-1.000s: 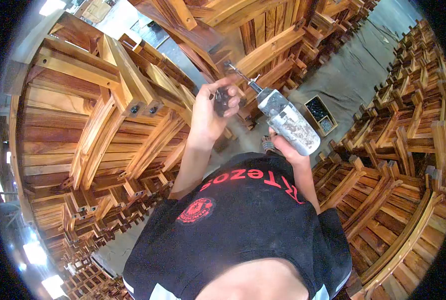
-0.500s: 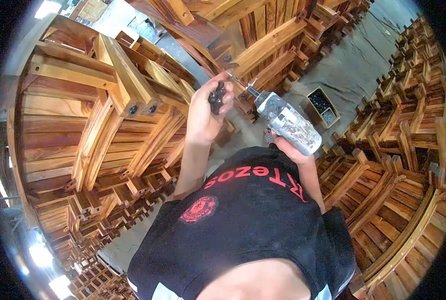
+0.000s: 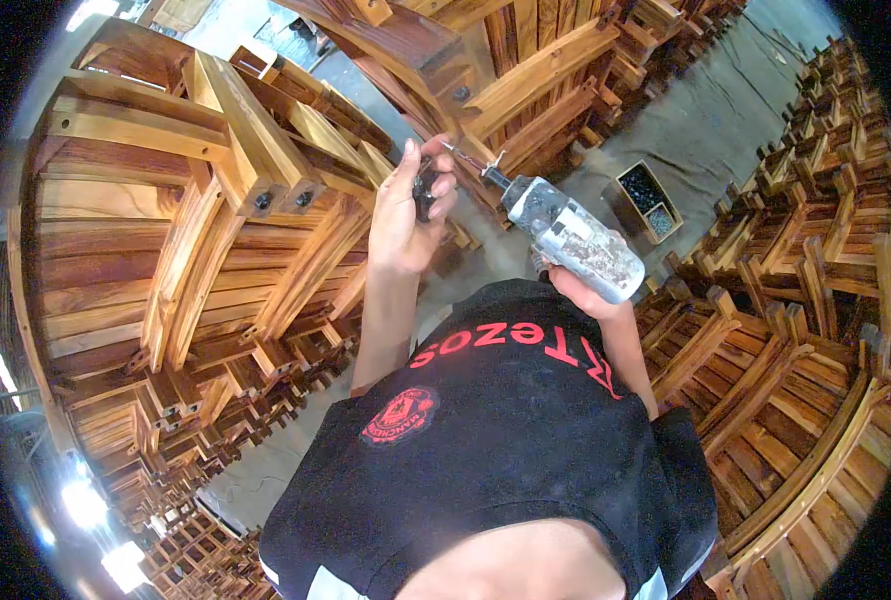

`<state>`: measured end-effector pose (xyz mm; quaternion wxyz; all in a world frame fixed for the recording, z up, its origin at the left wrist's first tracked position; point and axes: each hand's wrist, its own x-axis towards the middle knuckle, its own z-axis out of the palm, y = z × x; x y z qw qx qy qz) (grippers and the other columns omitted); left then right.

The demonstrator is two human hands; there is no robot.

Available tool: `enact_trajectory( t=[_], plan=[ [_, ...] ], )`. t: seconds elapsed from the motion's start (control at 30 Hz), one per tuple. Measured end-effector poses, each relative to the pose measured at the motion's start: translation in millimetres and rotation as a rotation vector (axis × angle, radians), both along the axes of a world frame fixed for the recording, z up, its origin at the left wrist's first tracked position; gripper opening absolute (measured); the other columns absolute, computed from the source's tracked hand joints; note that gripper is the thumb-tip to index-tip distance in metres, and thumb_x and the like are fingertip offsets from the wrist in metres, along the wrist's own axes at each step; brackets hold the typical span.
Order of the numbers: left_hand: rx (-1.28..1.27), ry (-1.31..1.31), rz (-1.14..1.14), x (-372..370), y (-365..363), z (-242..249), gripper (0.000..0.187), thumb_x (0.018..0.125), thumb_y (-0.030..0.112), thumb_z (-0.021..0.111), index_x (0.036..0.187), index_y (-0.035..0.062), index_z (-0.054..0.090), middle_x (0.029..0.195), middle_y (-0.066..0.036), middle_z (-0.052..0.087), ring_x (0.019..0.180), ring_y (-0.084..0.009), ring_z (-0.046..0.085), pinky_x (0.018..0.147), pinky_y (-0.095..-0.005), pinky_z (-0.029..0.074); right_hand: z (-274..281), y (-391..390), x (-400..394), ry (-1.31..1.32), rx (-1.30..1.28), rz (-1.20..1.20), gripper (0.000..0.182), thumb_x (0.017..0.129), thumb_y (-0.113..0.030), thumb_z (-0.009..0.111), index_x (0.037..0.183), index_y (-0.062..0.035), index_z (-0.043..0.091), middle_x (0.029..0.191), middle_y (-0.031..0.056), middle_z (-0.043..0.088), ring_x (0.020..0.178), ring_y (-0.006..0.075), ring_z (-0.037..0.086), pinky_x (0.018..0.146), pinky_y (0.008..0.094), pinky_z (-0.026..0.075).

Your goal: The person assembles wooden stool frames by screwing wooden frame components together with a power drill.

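Observation:
My left hand (image 3: 408, 215) is raised, palm partly toward me, with its fingers curled around several small dark pieces (image 3: 425, 190). Their exact kind I cannot make out. My right hand (image 3: 588, 288) grips a worn, whitish power drill (image 3: 578, 238) from below, so the handle is hidden. A long thin bit (image 3: 471, 160) sticks out of the drill's dark front end, its tip close to my left fingertips. Beyond the tip stands a wooden furniture piece (image 3: 536, 85) with a dark round pad (image 3: 461, 93) on its leg end.
Slatted wooden furniture (image 3: 116, 235) with legs outward stands close on my left. More rows of wooden frames (image 3: 756, 390) line the right side. On the grey floor (image 3: 706, 130) sits an open box (image 3: 648, 200) with black pieces and small greyish parts in separate compartments.
My left thumb has lifted away from the forefinger, and the dark pieces sit lower in the fingers. The drill has shifted slightly left in view. Both hands keep their holds.

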<state>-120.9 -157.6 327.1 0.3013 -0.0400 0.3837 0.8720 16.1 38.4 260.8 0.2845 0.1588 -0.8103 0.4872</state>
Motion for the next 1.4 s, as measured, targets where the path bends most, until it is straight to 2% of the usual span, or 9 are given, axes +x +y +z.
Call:
enact_trajectory(
  t=[0.07,0.13,0.33,0.57,0.77,0.93,1.07,1.37,1.4],
  plan=[
    [0.001,-0.048,0.019,0.1,0.3,3.2,0.039,0.095,0.027,0.048,0.12,-0.0029,0.043,0.081,-0.003,0.048,0.062,-0.0082,0.04,0.047,-0.0182,0.034,-13.6,0.2,2.3,0.032,0.101,-0.065,0.025,0.063,-0.014,0.069,0.087,-0.0066,0.065,0.083,0.009,0.066,0.072,0.0294,0.063,0.066,0.0357,0.048],
    [0.022,-0.094,0.049,0.7,0.1,5.2,0.04,0.094,0.024,0.049,0.122,-0.0038,0.042,0.082,-0.004,0.048,0.062,-0.0087,0.04,0.048,-0.019,0.035,-15.7,-0.2,3.5,0.009,0.053,-0.032,0.027,0.063,-0.016,0.069,0.089,-0.0067,0.066,0.087,0.0098,0.067,0.075,0.0304,0.063,0.068,0.0363,0.048],
    [-0.038,0.06,0.05,0.9,-4.1,-3.5,0.037,0.094,0.02,0.048,0.122,-0.0049,0.045,0.085,-0.005,0.054,0.064,-0.0096,0.045,0.049,-0.0187,0.035,-10.3,-1.0,1.2,-0.041,-0.022,0.058,0.031,0.062,-0.018,0.07,0.091,-0.0062,0.066,0.09,0.0117,0.067,0.079,0.0315,0.063,0.071,0.0362,0.049],
    [0.056,-0.006,0.012,0.9,-5.9,-5.1,0.036,0.095,0.024,0.047,0.12,-0.0024,0.047,0.076,0.0,0.046,0.061,-0.0076,0.041,0.047,-0.0186,0.031,-13.2,-1.5,3.0,-0.084,-0.065,0.095,0.032,0.062,-0.019,0.069,0.092,-0.0069,0.065,0.092,0.0119,0.066,0.08,0.032,0.063,0.072,0.037,0.049],
    [0.016,-0.011,0.019,3.4,-1.3,3.4,0.037,0.094,0.023,0.047,0.121,-0.0012,0.047,0.073,0.0,0.043,0.06,-0.0079,0.041,0.045,-0.0192,0.031,-22.1,2.4,13.5,-0.09,0.115,-0.018,0.034,0.062,-0.02,0.071,0.093,-0.007,0.065,0.094,0.0118,0.066,0.083,0.0332,0.063,0.075,0.0374,0.047],
    [0.028,0.028,-0.042,3.1,-1.9,4.9,0.037,0.093,0.023,0.047,0.121,-0.0015,0.048,0.069,0.001,0.042,0.058,-0.0078,0.041,0.043,-0.0196,0.031,-14.9,1.8,12.0,-0.122,-0.097,0.088,0.038,0.061,-0.021,0.073,0.094,-0.007,0.065,0.098,0.0131,0.065,0.091,0.0322,0.06,0.084,0.0383,0.043],
    [-0.023,0.023,-0.042,5.2,1.8,9.4,0.036,0.094,0.027,0.049,0.114,-0.0023,0.051,0.065,0.002,0.04,0.055,-0.0071,0.04,0.042,-0.0191,0.03,-29.7,2.7,17.8,-0.095,-0.035,0.001,0.044,0.058,-0.019,0.075,0.098,-0.0059,0.064,0.104,0.0138,0.063,0.096,0.0316,0.057,0.088,0.0379,0.04],
    [-0.205,0.094,-0.08,9.9,7.5,15.5,0.043,0.093,0.038,0.05,0.103,-0.0029,0.057,0.06,0.005,0.037,0.051,-0.0044,0.036,0.04,-0.0178,0.026,-16.6,3.9,18.2,-0.105,-0.1,0.096,0.05,0.056,-0.017,0.078,0.102,-0.0056,0.062,0.107,0.0141,0.061,0.097,0.0316,0.056,0.089,0.0381,0.039],
    [-0.235,0.109,-0.078,10.7,8.9,17.3,0.043,0.093,0.039,0.049,0.103,-0.0029,0.057,0.06,0.005,0.036,0.05,-0.0042,0.035,0.039,-0.0179,0.026,-26.1,3.5,20.1,-0.125,-0.109,0.048,0.052,0.056,-0.018,0.078,0.103,-0.0055,0.061,0.108,0.014,0.06,0.099,0.0312,0.055,0.089,0.038,0.039]
  ],
)
